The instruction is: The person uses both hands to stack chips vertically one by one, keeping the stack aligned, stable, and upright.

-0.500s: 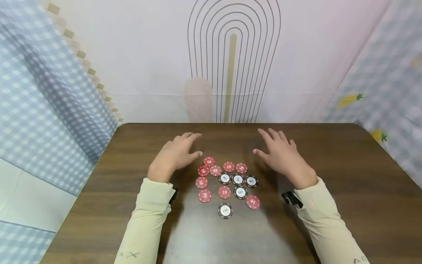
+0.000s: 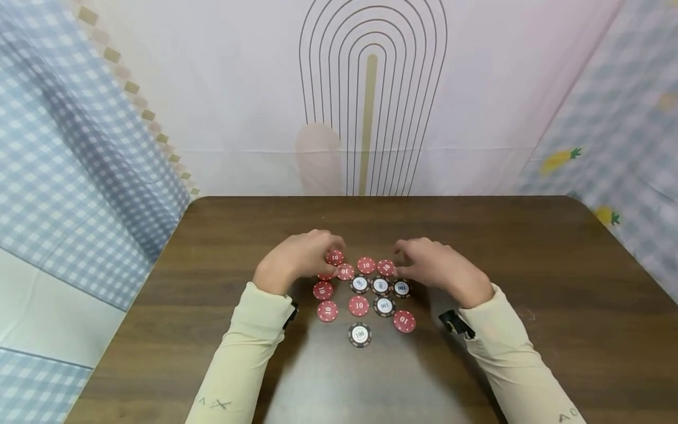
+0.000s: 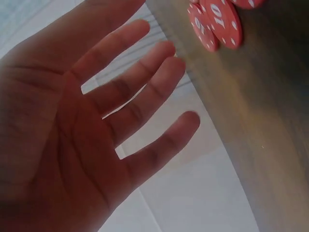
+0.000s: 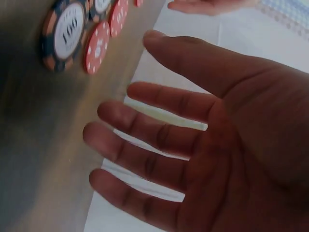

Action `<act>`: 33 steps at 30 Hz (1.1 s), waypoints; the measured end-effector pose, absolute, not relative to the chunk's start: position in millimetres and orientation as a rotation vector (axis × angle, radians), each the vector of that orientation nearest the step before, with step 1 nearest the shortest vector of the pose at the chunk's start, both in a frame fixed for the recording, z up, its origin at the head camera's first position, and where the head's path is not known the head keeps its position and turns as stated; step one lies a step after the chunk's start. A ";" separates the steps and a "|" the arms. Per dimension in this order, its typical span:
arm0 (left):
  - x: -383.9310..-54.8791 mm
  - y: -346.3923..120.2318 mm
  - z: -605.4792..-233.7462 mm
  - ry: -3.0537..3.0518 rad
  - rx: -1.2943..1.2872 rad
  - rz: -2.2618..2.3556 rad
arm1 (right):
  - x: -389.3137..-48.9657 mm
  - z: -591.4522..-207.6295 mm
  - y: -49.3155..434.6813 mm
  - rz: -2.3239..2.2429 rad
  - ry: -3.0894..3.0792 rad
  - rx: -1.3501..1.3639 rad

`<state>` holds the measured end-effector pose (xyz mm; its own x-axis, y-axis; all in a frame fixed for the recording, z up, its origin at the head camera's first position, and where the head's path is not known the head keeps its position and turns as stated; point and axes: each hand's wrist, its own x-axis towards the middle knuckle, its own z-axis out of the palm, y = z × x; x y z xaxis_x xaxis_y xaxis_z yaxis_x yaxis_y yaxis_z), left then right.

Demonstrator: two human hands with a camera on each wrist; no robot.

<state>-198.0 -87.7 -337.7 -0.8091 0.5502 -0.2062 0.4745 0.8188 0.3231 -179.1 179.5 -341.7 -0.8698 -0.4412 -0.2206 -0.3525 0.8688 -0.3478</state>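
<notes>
Several red poker chips [image 2: 358,305] marked 10 and several black-and-white poker chips [image 2: 360,334] marked 100 lie flat in a loose group on the table. My left hand [image 2: 299,259] is at the group's far left, its thumb overlapping the red chips there in the head view. Opposite it, my right hand [image 2: 441,266] hovers beside the top-right red chip [image 2: 386,268] and a black chip [image 2: 401,288]. Both wrist views show bare palms with spread, gently bent fingers and nothing held.
The dark wooden table [image 2: 228,347] ends at a far edge against a white cloth backdrop [image 2: 238,106] with an arch pattern. Blue checked cloth [image 2: 90,135] hangs at the left, and more at the right. A dark strap [image 2: 457,324] sits at the right wrist.
Both hands have come inward and lower toward the chips, the left moving right and the right moving left. Their fingers bend more now. The chips keep their arrangement.
</notes>
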 end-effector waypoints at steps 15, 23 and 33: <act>-181.8 -70.7 -354.5 2.682 0.926 0.211 | -174.2 -354.2 152.1 -0.276 2.659 -0.719; -171.0 -64.3 -359.6 2.727 0.967 0.164 | -170.3 -362.0 148.7 -0.294 2.687 -0.729; -174.4 -52.8 -364.9 2.835 0.987 0.077 | -172.6 -359.5 149.7 -0.262 2.715 -0.720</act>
<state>-174.4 -52.8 -364.9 -0.7752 0.6214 -0.1136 0.6143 0.7835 0.0936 -172.6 149.7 -359.5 -0.8221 -0.5080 -0.2570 -0.4497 0.8562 -0.2543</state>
